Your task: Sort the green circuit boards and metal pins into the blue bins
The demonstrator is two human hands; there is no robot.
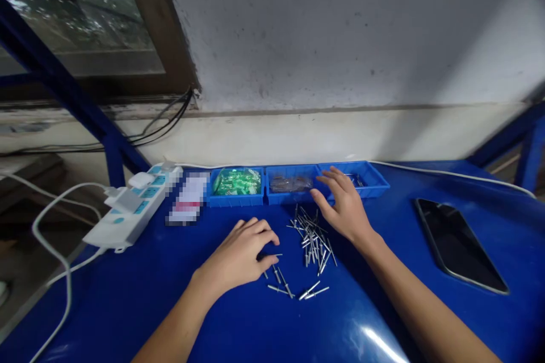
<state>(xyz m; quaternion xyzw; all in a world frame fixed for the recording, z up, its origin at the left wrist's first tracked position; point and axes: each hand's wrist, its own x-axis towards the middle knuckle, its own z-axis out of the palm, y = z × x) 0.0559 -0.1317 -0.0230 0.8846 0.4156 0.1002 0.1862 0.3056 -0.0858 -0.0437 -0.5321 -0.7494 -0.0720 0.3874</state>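
My left hand (242, 252) rests low over the blue table, its fingers bent and the thumb apart from the index finger. Beside its thumb lie several loose blind rivets (281, 282), some partly hidden under the hand. My right hand (343, 204) hovers with spread fingers at the front of the right-hand blue bin (378, 186), holding nothing that I can see. A few metal pieces show inside that bin, partly covered by the fingers. Between the hands is a pile of silver blind rivets (313, 238). Two more rivets (313, 292) lie nearer to me.
Left of that bin stand a blue bin with brownish packets (292, 183) and one with green packets (238, 182). A white power strip (128, 212) with plugs and cables is at the left, beside a blurred phone-like object (187, 198). A black phone (460, 244) lies right.
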